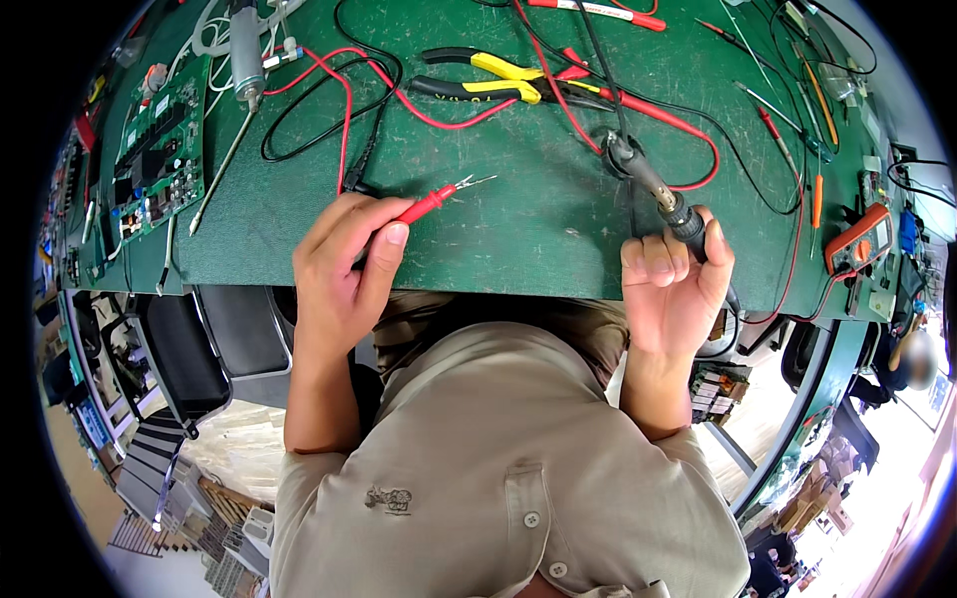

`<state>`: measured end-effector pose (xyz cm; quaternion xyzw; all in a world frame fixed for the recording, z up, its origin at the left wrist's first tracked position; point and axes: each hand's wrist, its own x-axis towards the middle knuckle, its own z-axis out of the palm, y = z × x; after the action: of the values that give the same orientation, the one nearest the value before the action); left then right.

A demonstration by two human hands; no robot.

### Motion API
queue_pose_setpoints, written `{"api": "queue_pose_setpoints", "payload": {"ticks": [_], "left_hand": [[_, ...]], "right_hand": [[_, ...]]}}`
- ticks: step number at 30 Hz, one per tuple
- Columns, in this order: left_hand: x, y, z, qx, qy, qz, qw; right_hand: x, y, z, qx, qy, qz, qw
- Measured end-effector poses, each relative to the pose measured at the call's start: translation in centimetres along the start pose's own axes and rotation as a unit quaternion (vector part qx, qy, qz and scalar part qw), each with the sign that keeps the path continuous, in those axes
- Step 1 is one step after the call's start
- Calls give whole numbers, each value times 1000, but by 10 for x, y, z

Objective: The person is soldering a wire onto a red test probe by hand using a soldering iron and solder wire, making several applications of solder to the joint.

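My left hand (349, 259) grips a red test probe (424, 207) whose metal end points up and right over the green bench. My right hand (678, 284) has its fingers wrapped round a soldering-iron-like tool (686, 224) with a black handle and a metal barrel, angled up and left toward a dark piece at its far end that I cannot make out clearly. Beyond both hands lie two pairs of yellow-and-black pliers (488, 90), with red and black leads (716, 149) looped around them.
The green bench (469, 264) holds a circuit board (159, 149) and syringe-like tube (245, 50) at left, and screwdrivers (816, 204) and an orange multimeter (857, 239) at right. A black chair (174, 359) stands below left. Another person (897, 364) is at the far right.
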<state>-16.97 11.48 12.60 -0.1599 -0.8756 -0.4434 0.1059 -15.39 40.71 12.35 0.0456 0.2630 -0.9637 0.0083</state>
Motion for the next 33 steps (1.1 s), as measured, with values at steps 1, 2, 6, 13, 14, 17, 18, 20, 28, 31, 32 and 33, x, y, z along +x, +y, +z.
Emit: {"api": "queue_pose_setpoints", "payload": {"ticks": [1,2,6,13,14,17,18,20,28,31,32,33], "left_hand": [[0,0,0,3,-1,-6,1000],[0,1,0,1,3,-6,1000],[-1,2,0,-3,7,-18,1000],[-2,4,-3,-2,8,-6,1000],[-1,7,-4,-7,4,-20,1000],[1,7,-2,-16,0,-2,1000],[4,8,-1,-19,3,-1,1000],[1,9,-3,-22,6,-11,1000],[-1,10,-6,-24,9,-13,1000],[-1,10,-6,-23,4,-11,1000],[0,11,-6,-23,5,-10,1000],[0,12,-6,-23,5,-8,1000]], "right_hand": [[0,-1,-1,25,18,15,999],[1,-3,-2,50,37,31,998],[1,-6,-7,149,37,70,986],[10,-29,0,93,38,28,995],[16,-35,-1,92,23,10,995],[37,-57,12,-27,-1,-85,996],[49,-66,9,-50,-34,-112,992],[80,-78,12,-112,-28,-162,980],[178,-128,25,-257,-61,-195,944],[208,-152,16,-252,-47,-206,944],[221,-159,15,-245,-44,-198,948],[235,-165,16,-238,-41,-189,952]]}}
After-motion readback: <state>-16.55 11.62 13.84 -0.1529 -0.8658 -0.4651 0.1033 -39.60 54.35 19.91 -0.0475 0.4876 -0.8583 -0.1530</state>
